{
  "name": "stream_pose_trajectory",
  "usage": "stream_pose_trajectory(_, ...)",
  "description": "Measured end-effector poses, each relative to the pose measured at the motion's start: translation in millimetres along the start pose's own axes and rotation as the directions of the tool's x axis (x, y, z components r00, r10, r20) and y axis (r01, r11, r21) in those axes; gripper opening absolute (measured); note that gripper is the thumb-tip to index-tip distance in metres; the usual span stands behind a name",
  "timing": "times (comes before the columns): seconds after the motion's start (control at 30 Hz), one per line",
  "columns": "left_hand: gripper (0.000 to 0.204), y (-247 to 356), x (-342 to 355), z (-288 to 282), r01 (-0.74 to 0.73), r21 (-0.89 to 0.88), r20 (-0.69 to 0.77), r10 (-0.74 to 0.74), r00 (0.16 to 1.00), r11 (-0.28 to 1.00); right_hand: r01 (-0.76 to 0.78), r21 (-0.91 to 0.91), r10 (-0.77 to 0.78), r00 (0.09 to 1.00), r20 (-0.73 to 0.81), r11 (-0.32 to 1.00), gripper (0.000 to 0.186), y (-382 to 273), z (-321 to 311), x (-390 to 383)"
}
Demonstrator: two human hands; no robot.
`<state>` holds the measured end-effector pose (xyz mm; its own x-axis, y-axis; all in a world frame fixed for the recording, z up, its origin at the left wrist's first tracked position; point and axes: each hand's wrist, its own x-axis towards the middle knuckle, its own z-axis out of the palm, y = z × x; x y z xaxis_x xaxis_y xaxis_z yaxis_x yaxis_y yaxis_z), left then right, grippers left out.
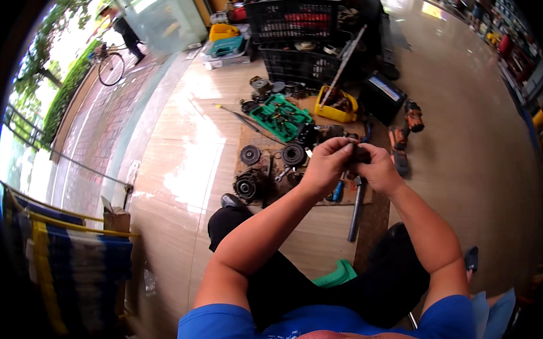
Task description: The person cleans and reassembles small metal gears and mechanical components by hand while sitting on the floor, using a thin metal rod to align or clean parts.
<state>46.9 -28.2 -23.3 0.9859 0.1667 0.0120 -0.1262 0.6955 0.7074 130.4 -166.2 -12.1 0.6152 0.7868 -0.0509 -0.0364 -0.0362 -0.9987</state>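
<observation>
On tiled floor point(165, 235) | brown board point(249, 138) bearing machine parts point(248, 184) | green tool case point(283, 117) | left hand point(327, 164), right hand point(377, 168), both pinching, above board | small dark part point(360, 154) between them, half hidden | seemingly two-handed fiddling; next calls for steady grip

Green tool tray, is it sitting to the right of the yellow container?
No, the green tool tray lies to the left of the yellow container in the head view.
</observation>
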Motion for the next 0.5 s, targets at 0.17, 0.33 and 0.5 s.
stream_pose_trajectory(0.17, 0.016, -1.1, 2.7, -3.5, -0.073, -0.010, -0.082, 0.072, 0.994, 0.997, -0.032, 0.044, 0.033, 0.999, -0.028, 0.999, 0.028, 8.3, 4.0, 4.5)
stream_pose_trajectory(0.33, 0.017, -0.8, 13.2, -12.3, -0.120, -0.006, -0.200, 0.117, 0.973, 0.993, -0.056, 0.088, 0.069, 0.987, -0.143, 0.995, 0.019, -2.0, 5.6, -0.8)
stream_pose_trajectory(0.5, 0.022, -1.3, 17.2, -15.2, -0.165, 0.029, -0.289, 0.167, 0.943, 0.986, -0.045, 0.097, 0.063, 0.980, -0.187, 0.994, 0.014, 12.1, 6.0, 3.2)
